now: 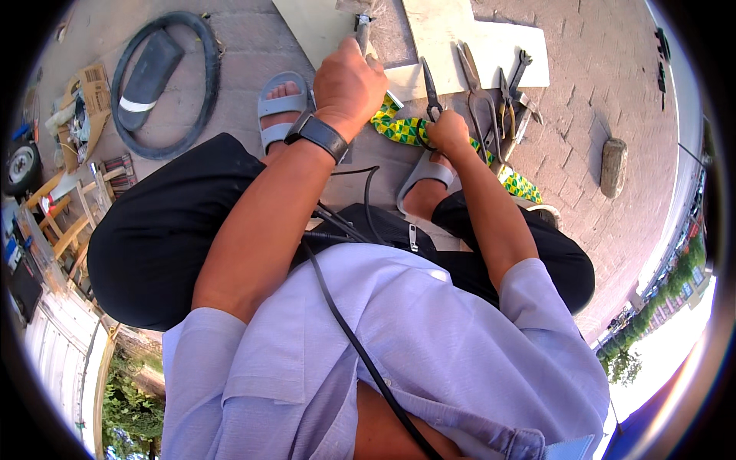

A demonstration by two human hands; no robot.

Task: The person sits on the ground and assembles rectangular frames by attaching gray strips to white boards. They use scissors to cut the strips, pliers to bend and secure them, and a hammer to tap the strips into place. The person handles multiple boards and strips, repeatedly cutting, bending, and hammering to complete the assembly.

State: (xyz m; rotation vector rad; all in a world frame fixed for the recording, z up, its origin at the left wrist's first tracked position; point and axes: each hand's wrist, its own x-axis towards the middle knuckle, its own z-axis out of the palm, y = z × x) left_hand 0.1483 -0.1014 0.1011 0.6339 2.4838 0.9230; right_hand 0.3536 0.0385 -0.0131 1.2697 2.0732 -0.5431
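Nearest the camera, a light shirt is crossed by a black cable. At 12 o'clock, a narrow grey object is gripped by the left hand, the fingers curled tightly; its full shape is hidden by the fist. At 1 o'clock, dark shears are held by the right hand, the fingers closed about the handles, one loop left showing and the blades pointed toward 12 o'clock. Stiff, fairly weighty metal is suggested; they would be best held by the loops, the pointed end being avoided. Beneath the shears, a green-and-yellow patterned strip is laid out toward 2 o'clock; it looks light and limp, likely to be steadied best by its edges. Long-handled pincers are seen just beyond, between 1 and 2 o'clock.
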